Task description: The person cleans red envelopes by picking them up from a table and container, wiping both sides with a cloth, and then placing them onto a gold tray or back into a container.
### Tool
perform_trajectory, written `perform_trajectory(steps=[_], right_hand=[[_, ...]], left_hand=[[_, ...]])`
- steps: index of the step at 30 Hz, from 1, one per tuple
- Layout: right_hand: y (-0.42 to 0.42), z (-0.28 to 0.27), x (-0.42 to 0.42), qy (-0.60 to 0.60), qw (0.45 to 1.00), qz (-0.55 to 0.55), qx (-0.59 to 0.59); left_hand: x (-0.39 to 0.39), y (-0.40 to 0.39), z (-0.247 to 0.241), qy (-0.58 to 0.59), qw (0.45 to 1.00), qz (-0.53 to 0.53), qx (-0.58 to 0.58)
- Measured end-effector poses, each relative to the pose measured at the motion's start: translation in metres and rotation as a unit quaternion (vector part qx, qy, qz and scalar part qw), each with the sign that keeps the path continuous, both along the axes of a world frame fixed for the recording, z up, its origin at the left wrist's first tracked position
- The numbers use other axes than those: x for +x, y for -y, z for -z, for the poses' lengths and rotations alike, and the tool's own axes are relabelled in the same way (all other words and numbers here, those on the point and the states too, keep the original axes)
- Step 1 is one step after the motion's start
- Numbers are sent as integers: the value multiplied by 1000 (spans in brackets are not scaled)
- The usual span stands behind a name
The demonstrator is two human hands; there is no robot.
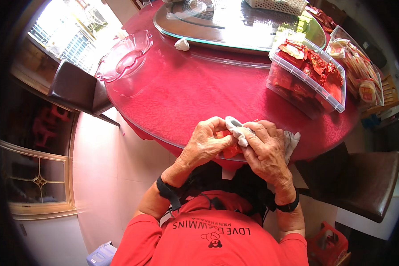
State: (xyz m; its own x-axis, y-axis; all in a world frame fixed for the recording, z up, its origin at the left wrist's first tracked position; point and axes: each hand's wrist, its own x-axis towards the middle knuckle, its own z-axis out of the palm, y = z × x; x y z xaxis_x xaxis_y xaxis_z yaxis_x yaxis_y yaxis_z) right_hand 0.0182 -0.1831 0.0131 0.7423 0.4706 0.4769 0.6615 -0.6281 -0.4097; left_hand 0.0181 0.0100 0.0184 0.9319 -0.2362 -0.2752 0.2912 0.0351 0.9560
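Both hands meet just over the near edge of the round table. My right hand [266, 143] is wrapped around a grey-white cloth [241, 133], with one end sticking out past the outer side of the hand. My left hand [204, 141] pinches a shiny red packet [232, 151] between thumb and fingers, and its fingertips touch the cloth. The cloth lies against the packet and covers its upper part. The fingers hide much of the packet.
A red cloth under a clear sheet covers the table [186, 89]. A clear plastic box [286, 88] of red packets stands right, beside another container [380, 89] of packages. A pink scalloped bowl [133, 63], crumpled white tissue [182, 44] and glass turntable [199, 39] are farther back. Dark chairs [74, 86] flank the table.
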Motion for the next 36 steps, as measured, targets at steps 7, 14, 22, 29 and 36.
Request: perform_trajectory(steps=[7, 14, 22, 29, 36], right_hand=[[-1, 13, 9, 37, 989, 144, -13], [8, 15, 12, 6, 961, 175, 216], [24, 2, -17, 48, 998, 44, 10], [73, 1, -25, 66, 955, 287, 24], [71, 20, -29, 13, 944, 328, 40]], left_hand=[[-3, 5, 4, 38, 999, -15, 35], [-9, 9, -2, 40, 998, -44, -16], [-8, 11, 9, 90, 993, -67, 26], [-10, 13, 4, 89, 986, -139, -2], [-7, 12, 11, 147, 922, -318, -162]])
